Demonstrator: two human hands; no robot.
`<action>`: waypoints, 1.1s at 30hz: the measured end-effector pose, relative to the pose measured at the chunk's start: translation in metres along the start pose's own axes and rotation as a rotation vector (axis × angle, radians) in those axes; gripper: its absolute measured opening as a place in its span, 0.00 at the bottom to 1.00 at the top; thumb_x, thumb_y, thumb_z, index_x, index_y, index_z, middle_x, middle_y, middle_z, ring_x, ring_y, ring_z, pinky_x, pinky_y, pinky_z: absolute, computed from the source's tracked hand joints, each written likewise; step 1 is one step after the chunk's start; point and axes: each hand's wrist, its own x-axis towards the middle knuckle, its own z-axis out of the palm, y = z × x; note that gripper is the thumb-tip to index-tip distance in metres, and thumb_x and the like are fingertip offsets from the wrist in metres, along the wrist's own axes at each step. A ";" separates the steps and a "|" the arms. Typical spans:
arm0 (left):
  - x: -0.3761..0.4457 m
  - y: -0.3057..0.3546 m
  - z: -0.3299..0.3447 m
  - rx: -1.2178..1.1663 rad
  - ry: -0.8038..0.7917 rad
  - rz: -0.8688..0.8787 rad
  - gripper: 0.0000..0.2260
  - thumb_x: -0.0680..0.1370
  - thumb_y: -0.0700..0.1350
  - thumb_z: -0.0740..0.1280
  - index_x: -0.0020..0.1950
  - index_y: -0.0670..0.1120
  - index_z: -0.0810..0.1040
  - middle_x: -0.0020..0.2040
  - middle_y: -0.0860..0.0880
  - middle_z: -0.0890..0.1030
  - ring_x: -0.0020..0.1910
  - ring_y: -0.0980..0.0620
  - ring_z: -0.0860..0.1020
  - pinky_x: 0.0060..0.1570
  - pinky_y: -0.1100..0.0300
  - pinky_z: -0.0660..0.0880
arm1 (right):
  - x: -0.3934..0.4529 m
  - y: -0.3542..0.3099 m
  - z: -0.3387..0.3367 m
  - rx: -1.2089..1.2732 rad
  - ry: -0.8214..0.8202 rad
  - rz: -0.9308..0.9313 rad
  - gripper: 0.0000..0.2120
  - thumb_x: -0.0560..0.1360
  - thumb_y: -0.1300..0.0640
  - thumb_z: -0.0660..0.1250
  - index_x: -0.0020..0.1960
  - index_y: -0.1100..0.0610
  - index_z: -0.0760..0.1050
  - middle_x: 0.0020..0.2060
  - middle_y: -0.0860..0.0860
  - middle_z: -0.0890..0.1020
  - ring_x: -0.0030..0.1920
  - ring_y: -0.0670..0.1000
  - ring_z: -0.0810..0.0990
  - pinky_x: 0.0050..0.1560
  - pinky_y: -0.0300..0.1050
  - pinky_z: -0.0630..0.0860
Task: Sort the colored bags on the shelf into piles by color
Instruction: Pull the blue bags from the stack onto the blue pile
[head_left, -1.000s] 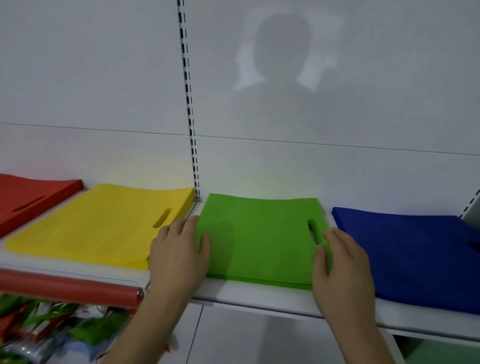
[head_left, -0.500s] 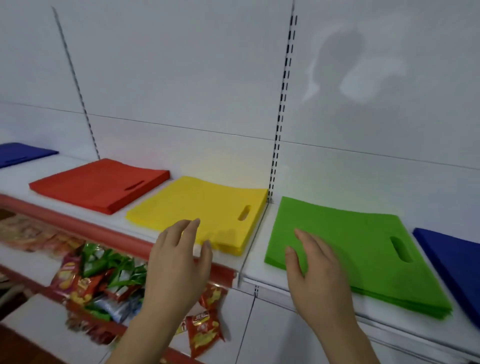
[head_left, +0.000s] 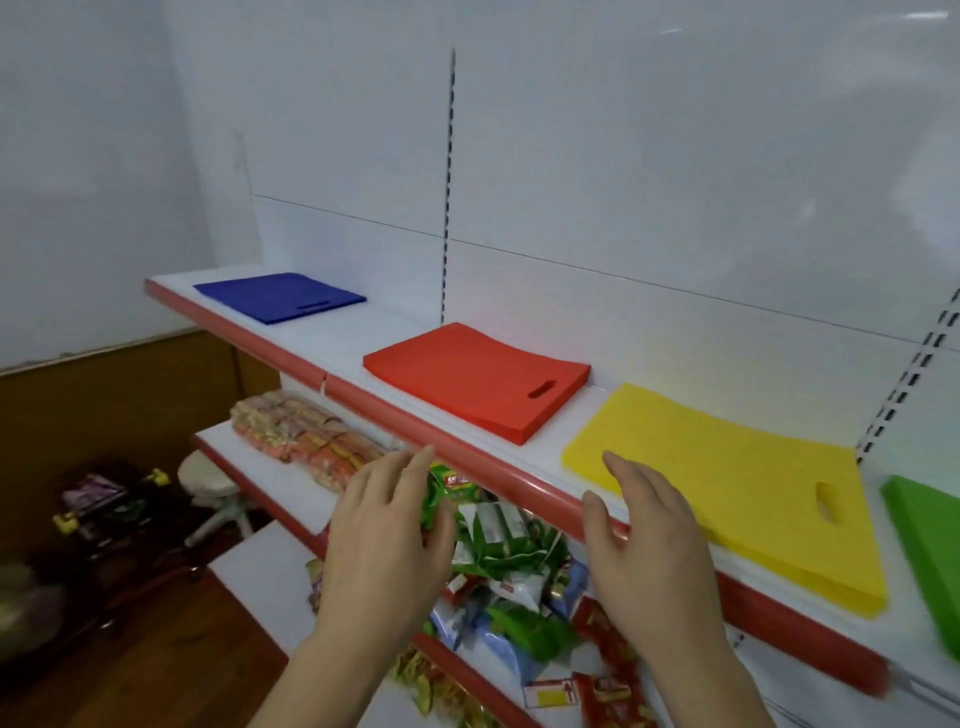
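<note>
Yellow bags (head_left: 727, 488) lie in one flat pile on the top shelf (head_left: 395, 332), and along the same shelf sit a red pile (head_left: 467, 371) just to its left, a blue pile (head_left: 278, 296) farther left near the shelf's end, and a green pile (head_left: 924, 540) cut off at the right edge of the view. Each visible pile shows a single colour with its edges fairly square, and I see no stray bag lying between them, so the sorting looks close to done; what is on the shelf beyond the green pile is out of view, so I cannot rule out more there. The left hand (head_left: 387, 540) hovers in front of the red shelf lip (head_left: 467, 457) with fingers spread and holding nothing, over the snack packets (head_left: 498, 561) on the shelf below. The right hand (head_left: 649, 540) is likewise spread and empty, its fingertips near the front left corner of the yellow pile, though contact is unclear. Remaining work seems limited to straightening.
</note>
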 end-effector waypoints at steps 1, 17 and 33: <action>0.006 -0.016 -0.003 0.015 0.003 -0.012 0.22 0.79 0.53 0.63 0.72 0.49 0.71 0.67 0.52 0.74 0.67 0.50 0.69 0.67 0.50 0.69 | 0.007 -0.012 0.012 0.004 -0.008 -0.020 0.21 0.79 0.49 0.61 0.71 0.52 0.69 0.65 0.47 0.74 0.67 0.47 0.69 0.63 0.37 0.62; 0.157 -0.226 -0.020 0.239 0.105 -0.187 0.21 0.77 0.54 0.67 0.69 0.52 0.73 0.66 0.53 0.74 0.67 0.51 0.69 0.65 0.50 0.69 | 0.164 -0.161 0.225 0.194 -0.049 -0.208 0.20 0.78 0.52 0.65 0.68 0.56 0.73 0.62 0.50 0.77 0.64 0.51 0.72 0.63 0.41 0.65; 0.302 -0.464 -0.027 0.055 0.032 -0.170 0.24 0.78 0.59 0.60 0.73 0.54 0.68 0.69 0.57 0.71 0.69 0.57 0.67 0.65 0.55 0.71 | 0.266 -0.319 0.399 0.048 -0.044 -0.066 0.21 0.79 0.48 0.60 0.71 0.51 0.69 0.67 0.48 0.74 0.67 0.48 0.68 0.62 0.41 0.67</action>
